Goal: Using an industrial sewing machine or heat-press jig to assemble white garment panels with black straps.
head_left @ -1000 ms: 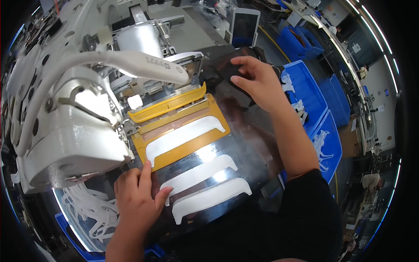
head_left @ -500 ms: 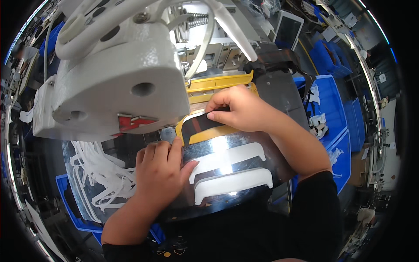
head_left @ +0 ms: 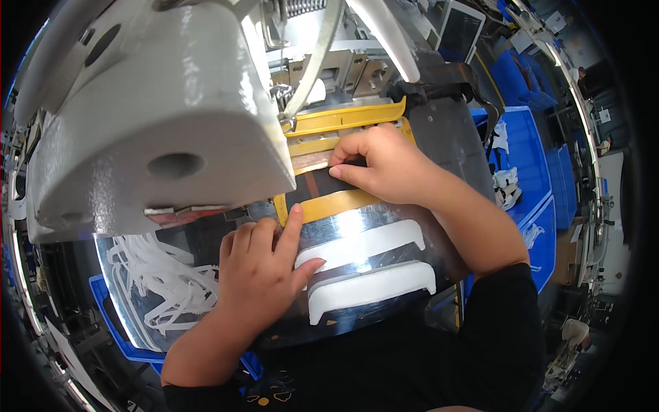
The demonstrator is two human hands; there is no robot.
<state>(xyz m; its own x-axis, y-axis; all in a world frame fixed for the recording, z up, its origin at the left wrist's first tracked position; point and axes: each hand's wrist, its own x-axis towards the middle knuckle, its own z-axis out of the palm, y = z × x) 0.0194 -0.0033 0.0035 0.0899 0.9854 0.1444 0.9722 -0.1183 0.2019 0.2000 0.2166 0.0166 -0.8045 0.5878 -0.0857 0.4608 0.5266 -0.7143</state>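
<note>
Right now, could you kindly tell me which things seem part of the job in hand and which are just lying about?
Seemingly in use:
- dark cloth, at the right hand
- yellow frame, touched by the left hand
- two white pieces, in front

Seemingly lying about:
- white scraps, left
- blue bin, right
- screen, far right

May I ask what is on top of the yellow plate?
A dark piece with a reddish stripe lies on the yellow plate, the right hand at its upper edge. That hand hides some of the plate's right side; anything beneath the dark piece is covered.
</note>
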